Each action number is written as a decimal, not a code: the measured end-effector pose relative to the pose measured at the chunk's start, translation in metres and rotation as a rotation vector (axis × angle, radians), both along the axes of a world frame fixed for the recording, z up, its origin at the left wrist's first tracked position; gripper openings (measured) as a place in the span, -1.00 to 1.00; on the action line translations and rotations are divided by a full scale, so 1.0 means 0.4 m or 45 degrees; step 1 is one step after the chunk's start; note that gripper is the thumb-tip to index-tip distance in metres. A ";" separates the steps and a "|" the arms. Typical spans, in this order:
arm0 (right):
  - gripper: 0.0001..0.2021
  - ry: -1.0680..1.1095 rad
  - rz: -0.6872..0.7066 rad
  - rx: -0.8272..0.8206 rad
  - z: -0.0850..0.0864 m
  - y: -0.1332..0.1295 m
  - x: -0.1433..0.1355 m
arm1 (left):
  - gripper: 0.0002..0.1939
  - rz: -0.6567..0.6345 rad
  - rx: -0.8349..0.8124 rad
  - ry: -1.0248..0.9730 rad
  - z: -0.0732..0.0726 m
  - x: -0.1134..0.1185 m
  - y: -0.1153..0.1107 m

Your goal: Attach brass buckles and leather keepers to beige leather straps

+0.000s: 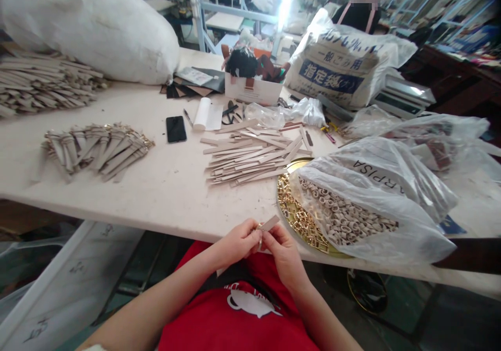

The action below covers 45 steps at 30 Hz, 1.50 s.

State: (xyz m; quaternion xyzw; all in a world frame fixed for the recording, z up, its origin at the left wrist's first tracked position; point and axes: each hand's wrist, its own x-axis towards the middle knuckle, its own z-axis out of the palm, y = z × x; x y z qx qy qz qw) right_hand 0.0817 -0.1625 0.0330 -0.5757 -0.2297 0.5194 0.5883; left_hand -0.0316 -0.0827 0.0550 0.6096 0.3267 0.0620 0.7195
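Both of my hands meet at the table's front edge, over my lap. A light beige strap [270, 222] runs between them, one end sticking up past the fingers and the other hanging below my left wrist. My left hand [243, 239] pinches the strap where a small bit of gold metal shows, perhaps a buckle. Pressed against the same spot are the closed fingers of my right hand [282, 247]. The fingers partly cover the metal piece. Close on the right lies a gold tray [278, 197] with many gold buckles [299, 210], next to small beige loops [348, 215] in a clear plastic bag [410, 205].
Loose beige strips [250, 155] are spread mid-table. Strips with gold fittings [97, 147] form a pile at left, below a larger stack [47, 82]. A phone [176, 129], a white box [254, 90] and large bags [332, 64] stand further back. Another person [360, 12] is behind.
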 end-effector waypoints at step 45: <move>-0.83 -1.019 0.310 0.022 0.030 -0.009 0.225 | -0.66 -0.118 0.206 0.070 -0.042 0.036 0.022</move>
